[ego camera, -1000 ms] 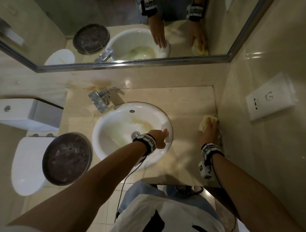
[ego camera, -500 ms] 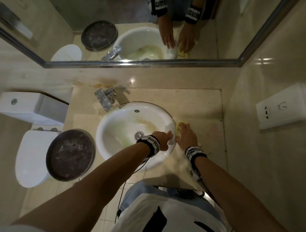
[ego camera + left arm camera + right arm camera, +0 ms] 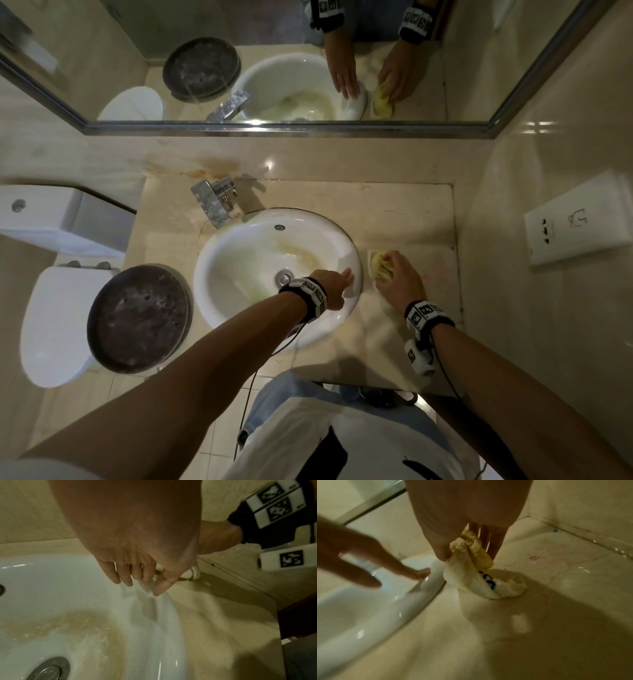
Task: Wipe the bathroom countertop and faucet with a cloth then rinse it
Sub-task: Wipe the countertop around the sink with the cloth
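pressing the bunched yellow cloth [image 3: 378, 268] under curled fingers, the right hand [image 3: 399, 282] works the table [image 3: 411, 219] just right of the sink [image 3: 219, 260], while the faucet [image 3: 214, 200] lies far-left, nearer the spread left hand [image 3: 334, 286] resting on the rim.

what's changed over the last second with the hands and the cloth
The right hand, gripping the yellow cloth throughout, swept it left across the countertop from the side wall to beside the sink rim, then back out slightly. The left hand stayed resting on the sink rim with fingers straight. The faucet and round dark basin are unmoved.
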A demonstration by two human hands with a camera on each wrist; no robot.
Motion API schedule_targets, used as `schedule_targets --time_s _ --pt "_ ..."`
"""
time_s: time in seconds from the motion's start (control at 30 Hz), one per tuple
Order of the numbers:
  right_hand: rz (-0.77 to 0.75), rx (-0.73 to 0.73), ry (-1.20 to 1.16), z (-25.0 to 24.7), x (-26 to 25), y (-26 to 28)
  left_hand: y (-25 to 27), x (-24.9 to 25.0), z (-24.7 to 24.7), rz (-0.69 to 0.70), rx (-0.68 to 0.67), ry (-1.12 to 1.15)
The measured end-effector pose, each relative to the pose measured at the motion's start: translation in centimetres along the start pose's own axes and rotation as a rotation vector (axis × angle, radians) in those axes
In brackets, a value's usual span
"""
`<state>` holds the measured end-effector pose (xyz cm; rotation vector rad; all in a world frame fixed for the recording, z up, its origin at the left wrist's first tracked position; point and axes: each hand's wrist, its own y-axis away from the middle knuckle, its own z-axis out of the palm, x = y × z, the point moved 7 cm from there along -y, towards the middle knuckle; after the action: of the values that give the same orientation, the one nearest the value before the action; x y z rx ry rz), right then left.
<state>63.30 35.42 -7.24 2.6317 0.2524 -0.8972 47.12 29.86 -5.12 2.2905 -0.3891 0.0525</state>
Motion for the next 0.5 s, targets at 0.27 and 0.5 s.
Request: schedule_targets --time_s 0.27,0.5 --pt "-0.184 -0.001 0.309 3.2 -1.2 1.5 0.2 0.4 -0.3 0.000 0.022 -0.007" --pt "-0.083 -0.006 0.274 2.2 -2.7 -2.8 0.2 0.3 -0.4 -0.009 0.026 -0.014"
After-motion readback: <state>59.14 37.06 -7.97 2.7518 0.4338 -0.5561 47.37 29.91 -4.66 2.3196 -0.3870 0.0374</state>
